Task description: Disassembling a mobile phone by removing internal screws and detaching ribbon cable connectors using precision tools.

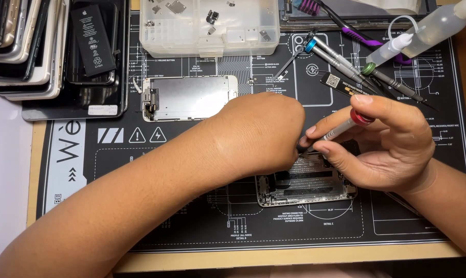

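Hands meet over an opened silver phone housing lying on the black printed repair mat that covers the surface; the housing's long axis runs left to right across the view, and it sits directly beneath both hands, toward the near middle of the mat; the right hand pinches a slim silver precision screwdriver with a red cap between thumb and fingers, index finger resting on the cap, the shaft slanting down and to the left so its tip reaches the housing's upper left part, though the tip itself is hidden; the left hand is curled, knuckles up, pressing down at the housing's left end and covering that corner, and whether its fingers pinch anything small I cannot tell; of the 2 hands, the left lies over the housing's left end while the right hovers above its upper right edge; farther back on the mat lies a detached display panel with a bare metal back plate, also lengthwise left to right; behind it stands a clear plastic parts tray holding small brackets; a stack of phones with a black rectangular battery on top fills the far left; spare screwdrivers with blue and green collars and a clear squeeze bottle lie far right.
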